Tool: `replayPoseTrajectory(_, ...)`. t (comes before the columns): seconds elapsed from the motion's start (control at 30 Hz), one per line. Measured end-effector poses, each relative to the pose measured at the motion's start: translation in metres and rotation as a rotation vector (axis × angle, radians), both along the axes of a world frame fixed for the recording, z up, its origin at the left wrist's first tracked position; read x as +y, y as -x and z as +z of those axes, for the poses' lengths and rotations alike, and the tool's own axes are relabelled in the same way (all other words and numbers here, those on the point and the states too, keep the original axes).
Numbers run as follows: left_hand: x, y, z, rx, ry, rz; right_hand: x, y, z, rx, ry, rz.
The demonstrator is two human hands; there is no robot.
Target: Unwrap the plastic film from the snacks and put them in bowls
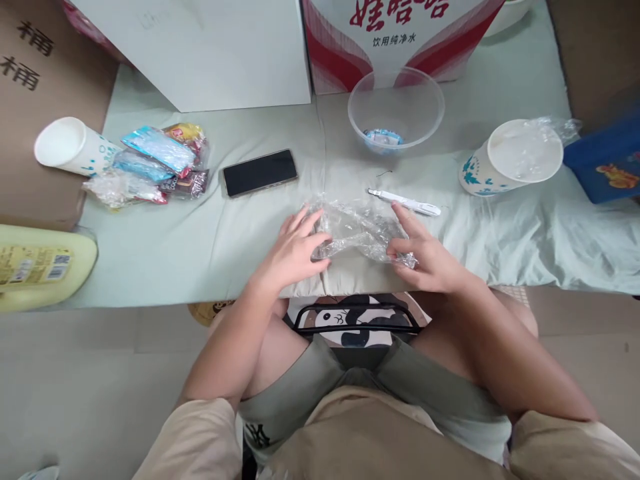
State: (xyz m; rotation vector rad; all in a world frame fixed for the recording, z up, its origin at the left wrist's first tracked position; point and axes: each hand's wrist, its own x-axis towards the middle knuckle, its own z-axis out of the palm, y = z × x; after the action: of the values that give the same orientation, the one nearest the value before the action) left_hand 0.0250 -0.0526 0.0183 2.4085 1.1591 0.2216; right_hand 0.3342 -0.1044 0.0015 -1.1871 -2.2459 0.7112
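Note:
A crumpled sheet of clear plastic film [357, 230] lies on the cloth near the table's front edge, between my two hands. My left hand [299, 248] rests at its left side, fingers spread and fingertips touching the film. At the right end, my right hand [425, 257] has its index finger stretched out and its other fingers bent against the film's edge, apart from one another. Just beyond that index finger lies a white utility knife [407, 202], its tip pointing left.
Behind are a black phone [260, 173], a translucent bowl [395, 110] with a small blue-white packet inside, and two cartons. Wrapped snacks [160, 160] lie beside a tipped paper cup [63, 145] at left. A paper cup [523, 157] holding clear plastic and a blue container [607, 160] stand right.

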Motion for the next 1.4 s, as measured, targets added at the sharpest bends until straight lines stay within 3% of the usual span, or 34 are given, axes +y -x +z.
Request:
replayPoseTrajectory(0.2,0.010,0.009,0.007,-0.358,-0.344,0.128,0.006,0.006,0.000,0.241,-0.116,-0.221)
replayPoseTrajectory(0.27,0.012,0.013,0.007,-0.442,-0.295,0.147,0.007,0.009,0.001,0.293,-0.094,-0.324)
replayPoseTrajectory(0.43,0.017,0.023,-0.005,-0.514,0.036,0.206,0.008,0.015,-0.003,0.363,0.030,-0.595)
replayPoseTrajectory(0.57,0.022,0.028,-0.006,-0.437,0.231,0.079,0.008,0.018,-0.002,0.419,0.124,-0.670)
replayPoseTrajectory(0.7,0.024,0.025,-0.001,-0.309,0.189,0.099,0.011,0.021,0.003,0.400,0.253,-0.611)
replayPoseTrajectory(0.83,0.029,0.023,-0.002,-0.471,0.119,0.237,0.015,0.019,0.001,0.346,0.196,-0.519)
replayPoseTrajectory(0.97,0.031,0.025,-0.005,-0.553,0.357,0.206,0.016,0.014,-0.007,0.292,0.156,-0.451)
replayPoseTrajectory(1.03,0.031,0.026,-0.006,-0.567,0.467,0.231,0.017,0.012,-0.008,0.279,0.117,-0.486)
replayPoseTrajectory(1.17,0.033,0.024,-0.008,-0.806,0.527,0.428,0.018,0.012,-0.003,0.296,0.075,-0.732)
replayPoseTrajectory(1.27,0.038,0.019,-0.011,-1.013,0.466,0.548,0.019,0.011,0.001,0.407,0.176,-0.820)
replayPoseTrajectory(1.4,0.041,0.007,-0.016,-1.115,0.334,0.685,0.016,0.010,0.000,0.470,0.269,-0.763)
